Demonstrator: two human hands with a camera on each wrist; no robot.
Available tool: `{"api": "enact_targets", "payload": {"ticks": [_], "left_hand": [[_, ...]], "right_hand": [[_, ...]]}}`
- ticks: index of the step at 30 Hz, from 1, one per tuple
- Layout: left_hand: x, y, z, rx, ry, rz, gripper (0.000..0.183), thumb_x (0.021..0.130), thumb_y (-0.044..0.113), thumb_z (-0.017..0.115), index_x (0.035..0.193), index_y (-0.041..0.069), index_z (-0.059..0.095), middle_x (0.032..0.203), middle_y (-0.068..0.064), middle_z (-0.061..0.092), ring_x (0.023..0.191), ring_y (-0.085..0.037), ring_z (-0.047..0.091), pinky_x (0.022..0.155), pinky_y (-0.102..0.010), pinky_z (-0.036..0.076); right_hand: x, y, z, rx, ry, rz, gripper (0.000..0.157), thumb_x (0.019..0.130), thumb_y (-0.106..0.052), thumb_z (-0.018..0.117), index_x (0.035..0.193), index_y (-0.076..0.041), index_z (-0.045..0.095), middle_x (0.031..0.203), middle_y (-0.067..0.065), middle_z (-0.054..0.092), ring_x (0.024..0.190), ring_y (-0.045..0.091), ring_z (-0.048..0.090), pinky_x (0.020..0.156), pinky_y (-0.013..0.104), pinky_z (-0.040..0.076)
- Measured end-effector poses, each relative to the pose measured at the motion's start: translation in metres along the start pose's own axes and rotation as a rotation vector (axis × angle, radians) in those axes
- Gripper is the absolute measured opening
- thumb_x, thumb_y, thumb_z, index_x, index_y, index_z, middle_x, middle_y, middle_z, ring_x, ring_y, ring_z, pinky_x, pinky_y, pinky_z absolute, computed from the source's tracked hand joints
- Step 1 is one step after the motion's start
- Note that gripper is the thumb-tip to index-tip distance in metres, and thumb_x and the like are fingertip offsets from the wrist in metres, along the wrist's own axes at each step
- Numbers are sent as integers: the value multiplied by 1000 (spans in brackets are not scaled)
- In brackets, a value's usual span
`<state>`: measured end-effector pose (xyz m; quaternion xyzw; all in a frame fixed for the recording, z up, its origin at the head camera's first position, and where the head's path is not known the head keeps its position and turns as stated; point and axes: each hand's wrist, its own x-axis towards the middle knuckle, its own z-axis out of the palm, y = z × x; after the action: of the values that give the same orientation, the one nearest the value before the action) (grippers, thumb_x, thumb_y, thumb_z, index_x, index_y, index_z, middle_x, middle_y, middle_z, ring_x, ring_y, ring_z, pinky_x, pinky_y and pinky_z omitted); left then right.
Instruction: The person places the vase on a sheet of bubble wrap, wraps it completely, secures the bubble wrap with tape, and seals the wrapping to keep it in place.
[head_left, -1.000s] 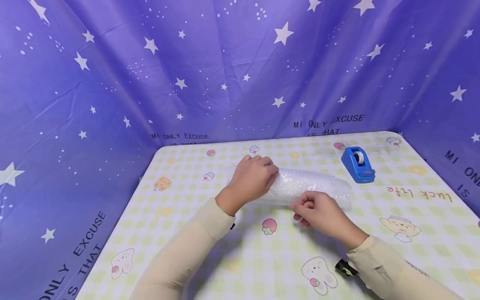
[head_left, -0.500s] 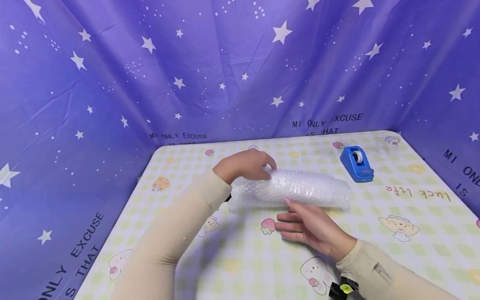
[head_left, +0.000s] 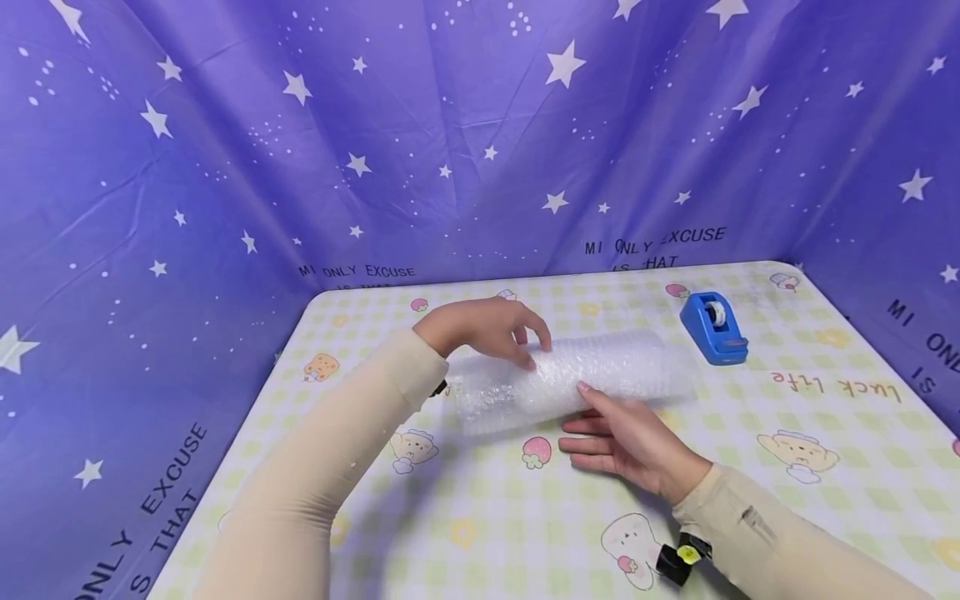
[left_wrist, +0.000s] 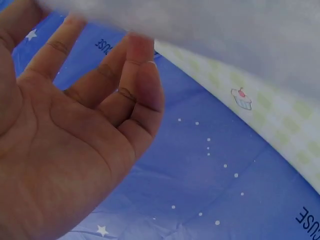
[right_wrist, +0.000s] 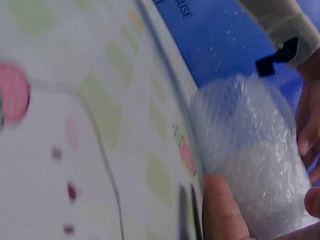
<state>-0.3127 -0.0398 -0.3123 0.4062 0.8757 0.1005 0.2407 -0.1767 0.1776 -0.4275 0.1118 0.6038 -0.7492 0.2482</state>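
A roll of clear bubble wrap (head_left: 577,379) lies slantwise across the middle of the table in the head view, its left end closer to the person. From behind, my left hand (head_left: 498,329) holds the roll's upper side with bent thumb and fingers. In the left wrist view, fingertips of the left hand (left_wrist: 85,115) meet the blurred pale wrap (left_wrist: 210,35). My right hand (head_left: 633,437) grips the front side, thumb on the wrap and the other fingers low along it. The right wrist view shows the roll (right_wrist: 260,165) between thumb and fingers. Whatever the wrap encloses cannot be made out.
A blue tape dispenser (head_left: 715,327) with a roll of tape stands at the table's back right. The checked tablecloth (head_left: 465,533) carries cartoon prints. Purple starry curtains (head_left: 450,125) enclose the back and sides.
My left hand has shifted and its grip has loosened behind the roll. My right hand has opened from a pinch, thumb onto the wrap. The roll has turned, its left end nearer the person.
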Motion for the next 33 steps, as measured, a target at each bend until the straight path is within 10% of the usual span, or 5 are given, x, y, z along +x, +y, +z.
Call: {"api": "enact_targets", "payload": {"ticks": [14,21,25,33], "left_hand": [[-11,4,12,18,-34,-59,60,96,38,71,151,21,53,138,-6,65,124,-19,61,107,-36,47],[-24,3,17,-237,-62,-70,49,102,23,63,151,22,55,141,-18,57,92,-24,75,77,-33,62],[-26,6,32,-385,10,-74,44,100,23,69,142,26,60,140,-18,57,95,-26,77,74,-36,63],[-26,9,76,-374,346,-79,47,92,35,77,135,25,60,110,-7,68,84,-15,73,77,-31,55]], "right_hand": [[17,-6,-25,-54,-53,-26,71,101,-49,62,139,10,46,115,18,74,99,23,78,88,36,61],[24,-18,-39,-63,-64,-39,73,103,-37,64,150,10,35,112,10,75,97,19,77,91,38,60],[32,-26,-48,-86,-60,-21,76,102,-32,66,156,7,28,112,7,73,100,21,76,92,43,59],[48,-38,-56,-166,-63,5,76,100,-36,68,158,0,33,115,7,73,103,22,75,93,44,60]]}}
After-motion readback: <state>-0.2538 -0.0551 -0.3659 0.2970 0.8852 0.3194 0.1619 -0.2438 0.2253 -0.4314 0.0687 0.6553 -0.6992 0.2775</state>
